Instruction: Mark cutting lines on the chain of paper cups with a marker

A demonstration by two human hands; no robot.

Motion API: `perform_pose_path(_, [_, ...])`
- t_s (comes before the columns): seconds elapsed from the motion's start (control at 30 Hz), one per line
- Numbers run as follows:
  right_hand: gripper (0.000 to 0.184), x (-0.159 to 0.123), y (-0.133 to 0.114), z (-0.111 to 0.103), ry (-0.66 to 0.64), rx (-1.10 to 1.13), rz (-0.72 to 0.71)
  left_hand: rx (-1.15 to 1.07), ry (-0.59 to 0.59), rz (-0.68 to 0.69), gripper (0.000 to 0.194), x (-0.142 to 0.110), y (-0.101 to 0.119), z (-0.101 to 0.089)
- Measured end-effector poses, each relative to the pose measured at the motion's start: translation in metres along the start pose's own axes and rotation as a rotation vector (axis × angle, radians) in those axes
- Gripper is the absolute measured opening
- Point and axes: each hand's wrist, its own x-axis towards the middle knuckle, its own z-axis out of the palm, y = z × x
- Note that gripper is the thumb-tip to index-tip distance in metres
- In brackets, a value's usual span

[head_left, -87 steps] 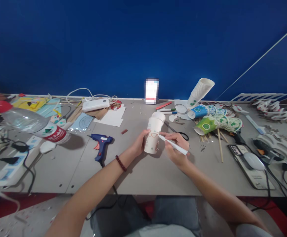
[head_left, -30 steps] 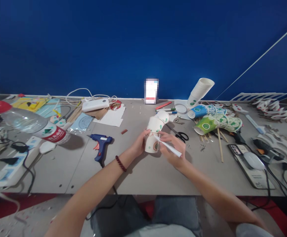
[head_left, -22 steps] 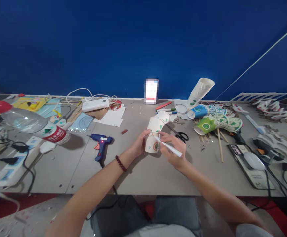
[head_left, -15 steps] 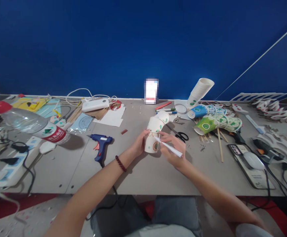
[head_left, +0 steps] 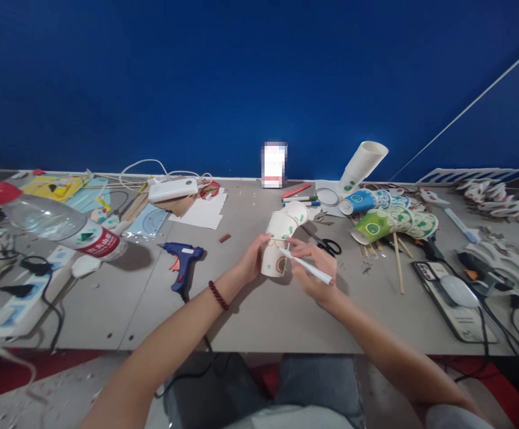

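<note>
A curved chain of white paper cups (head_left: 280,225) with green leaf prints lies in front of me, its near cup marked with a brown ring. My left hand (head_left: 255,257) is closed around the left side of the chain. Between the fingers of my right hand (head_left: 316,269) sits a white marker pen (head_left: 309,268), its tip at the near cup's right side. Thin orange-brown curves show on that cup between my hands. Black-handled scissors (head_left: 328,245) lie just beyond my right hand.
A blue glue gun (head_left: 181,262) lies left of my hands, its cord running off the front edge. Farther left are a plastic bottle (head_left: 71,229) and a power strip (head_left: 31,298). Rightward are green cups (head_left: 375,226), a cup stack (head_left: 364,164) and a phone (head_left: 447,304).
The marker pen and my right hand have shifted very slightly to the right. My left hand and the cup chain stay nearly in place.
</note>
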Motion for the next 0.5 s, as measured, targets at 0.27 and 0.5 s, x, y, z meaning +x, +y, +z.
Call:
perform_pose_path(0.27, [0.008, 0.0003, 0.0, -0.0005, -0.002, 0.013, 0.01, 0.003, -0.013, -0.014, 0.031, 0.0004, 0.0006, -0.0001])
perform_pose_path(0.5, [0.01, 0.0007, 0.0002, -0.0007, 0.006, 0.014, 0.015, 0.014, 0.006, -0.013, 0.033, 0.0013, -0.0004, -0.0013])
